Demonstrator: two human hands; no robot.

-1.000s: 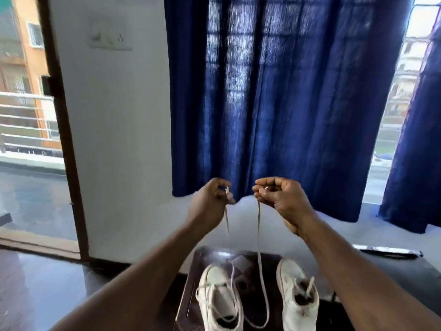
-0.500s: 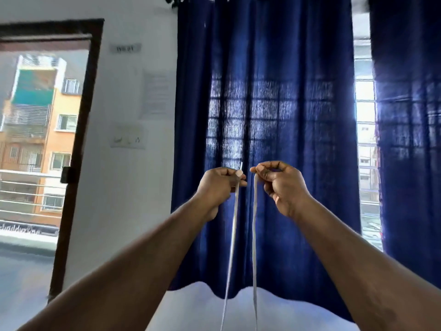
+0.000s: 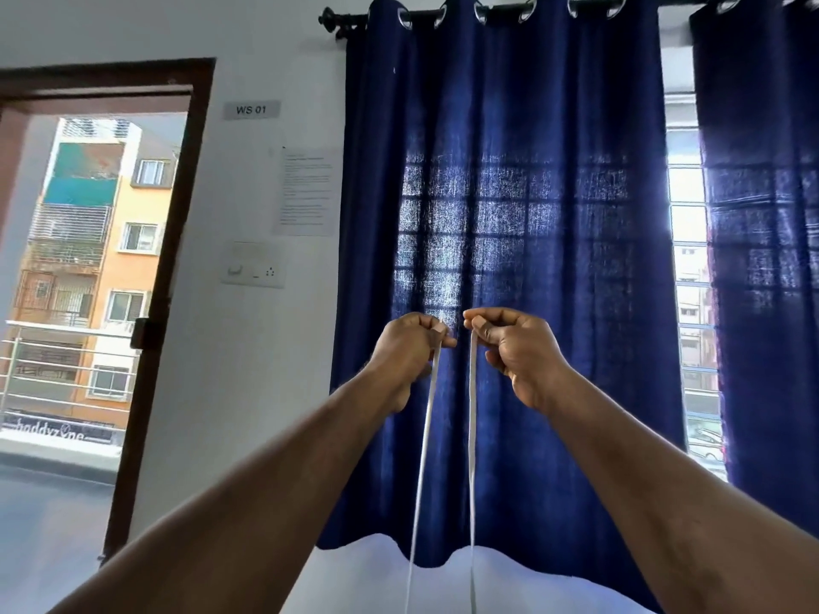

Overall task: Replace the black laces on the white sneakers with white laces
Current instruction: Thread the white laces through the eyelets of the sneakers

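Observation:
A white lace (image 3: 472, 436) hangs in two long strands from my raised hands and runs down out of the bottom of the view. My left hand (image 3: 405, 352) pinches the tip of the left strand between thumb and fingers. My right hand (image 3: 516, 347) pinches the tip of the right strand, a short way from the left hand. Both arms stretch up and forward in front of the curtain. The white sneakers are out of view below.
A dark blue curtain (image 3: 554, 214) hangs on a rod over a barred window straight ahead. To the left is a white wall with a switch plate (image 3: 252, 268), a paper notice (image 3: 306, 190) and an open doorway (image 3: 88, 281) onto a balcony.
My hands have risen with the lace ends, pulling both strands taut. The view has tilted upward, so the sneakers and the tray have dropped out of sight.

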